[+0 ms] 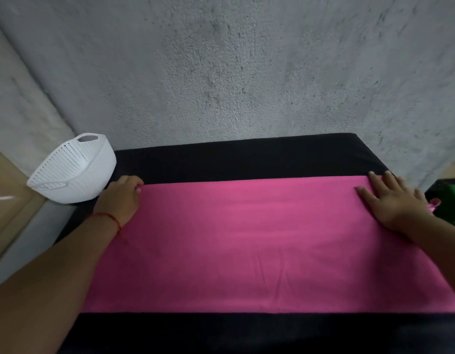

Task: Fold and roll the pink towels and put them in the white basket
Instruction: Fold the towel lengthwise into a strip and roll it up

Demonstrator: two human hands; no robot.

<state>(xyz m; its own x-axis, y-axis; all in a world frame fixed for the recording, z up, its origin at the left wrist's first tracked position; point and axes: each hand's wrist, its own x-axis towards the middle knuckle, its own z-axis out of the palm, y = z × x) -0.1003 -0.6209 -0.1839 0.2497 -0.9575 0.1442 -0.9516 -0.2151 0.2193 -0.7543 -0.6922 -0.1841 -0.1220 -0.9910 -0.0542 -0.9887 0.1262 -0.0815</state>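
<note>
Pinching hand: the left hand (121,194), at the middle left of the frame, has curled fingers at the far left corner of the pink towel (259,238); it seems to pinch that corner, though the fingertips are partly hidden.
Flat hand: the right hand (392,198), at the middle right, lies with straight, spread fingers on the far right corner and grasps nothing.
Towel place: it lies spread flat on the black table cover (246,159), filling the centre of the frame, with soft creases at the lower middle.
Basket place: the white basket (93,180) stands tilted at the left end of the table, just beside the left hand.
Risk of a crooked fold: only one corner is gripped (the other is only pressed), so if both corners are pulled the right one may slip and the edges will not meet.
Risk of trapped creases: if they are not smoothed, the roll may come out loose.
Risk for the basket: a wide move of the left hand may knock it off the edge.
</note>
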